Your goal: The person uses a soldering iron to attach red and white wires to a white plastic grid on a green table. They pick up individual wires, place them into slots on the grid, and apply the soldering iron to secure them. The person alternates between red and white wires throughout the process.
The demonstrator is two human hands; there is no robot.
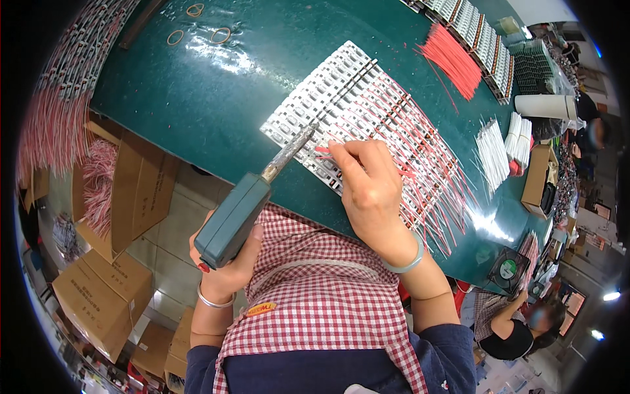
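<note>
Board panel (pixel 335 79): on table (pixel 157 92)
Rubber bands (pixel 228 30): behind-left of panel
Wire pile (pixel 453 62): right of panel
Carton (pixel 98 305): front-left of panel

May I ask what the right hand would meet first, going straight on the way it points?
Past the red wire at its fingertips, probably the metal tip of the green tool in the left hand, over the white panel; their relative heights are unclear.

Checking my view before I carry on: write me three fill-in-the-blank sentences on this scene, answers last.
1. The soldering gun is held in the ____.
2. The panel under the right hand is mainly ____.
3. The tabletop is dark ____.

Missing words: left hand; white; green.
</note>
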